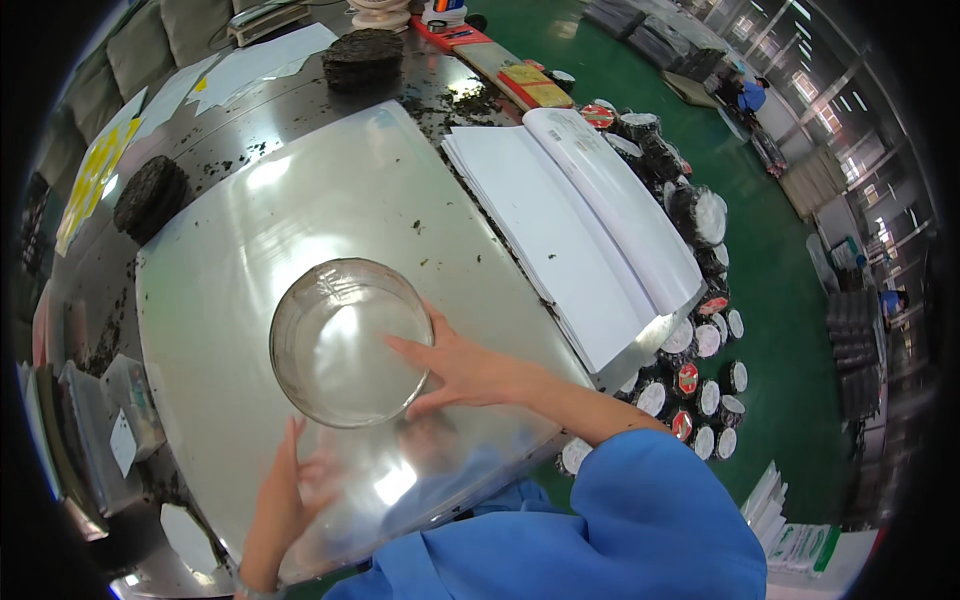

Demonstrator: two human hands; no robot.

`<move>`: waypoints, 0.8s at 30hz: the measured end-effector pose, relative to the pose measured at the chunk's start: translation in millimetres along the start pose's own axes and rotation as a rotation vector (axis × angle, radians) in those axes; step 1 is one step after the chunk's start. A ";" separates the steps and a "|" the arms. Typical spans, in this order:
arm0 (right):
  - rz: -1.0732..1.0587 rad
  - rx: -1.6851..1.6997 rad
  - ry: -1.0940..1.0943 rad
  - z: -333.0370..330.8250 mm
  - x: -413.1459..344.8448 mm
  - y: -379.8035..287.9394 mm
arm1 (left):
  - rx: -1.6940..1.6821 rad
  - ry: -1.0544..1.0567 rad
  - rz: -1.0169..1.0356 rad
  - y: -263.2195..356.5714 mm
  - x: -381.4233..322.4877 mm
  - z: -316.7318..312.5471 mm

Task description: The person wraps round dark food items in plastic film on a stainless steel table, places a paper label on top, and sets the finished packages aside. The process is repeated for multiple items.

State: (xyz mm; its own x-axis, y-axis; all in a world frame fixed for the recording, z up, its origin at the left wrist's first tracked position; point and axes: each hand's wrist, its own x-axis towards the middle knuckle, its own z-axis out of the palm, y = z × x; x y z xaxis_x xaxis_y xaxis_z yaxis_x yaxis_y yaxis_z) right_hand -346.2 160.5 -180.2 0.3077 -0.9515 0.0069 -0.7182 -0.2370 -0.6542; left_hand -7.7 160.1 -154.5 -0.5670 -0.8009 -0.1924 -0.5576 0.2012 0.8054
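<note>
A round clear ring or shallow cylinder (pixel 281 375) with a thin rim sits on a glossy plastic-covered board (pixel 225 420). At its right side, my right hand (pixel 457 367) grips the wall, with one finger reaching over the rim to the inside. Whether the ring has a bottom, I cannot tell. My left hand (pixel 289 487) is just below the ring, nearer my body, fingers apart and holding nothing. A few small dark flakes (pixel 417 225) lie scattered on the board beyond the ring.
Stacked white paper sheets (pixel 540 225) lie right of the board, a rolled sheet (pixel 615 202) along them. Dark round cakes (pixel 364 58) (pixel 152 196) stand beyond and left. Plastic bins (pixel 135 405) line the left. Several wrapped round packages (pixel 697 214) stand past the right edge.
</note>
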 end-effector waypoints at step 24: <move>-0.471 0.188 -0.298 82.7 2.6 -91.4 | -0.483 0.274 0.231 -22.2 -18.9 -140.8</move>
State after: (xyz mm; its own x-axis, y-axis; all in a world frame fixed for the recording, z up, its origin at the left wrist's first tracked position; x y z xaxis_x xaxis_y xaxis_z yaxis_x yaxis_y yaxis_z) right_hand -228.2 196.0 -183.0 0.7482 -0.6498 0.1343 -0.3470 -0.5557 -0.7555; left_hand 100.8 91.3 -89.8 -0.4283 -0.8959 0.1181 -0.0637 0.1603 0.9850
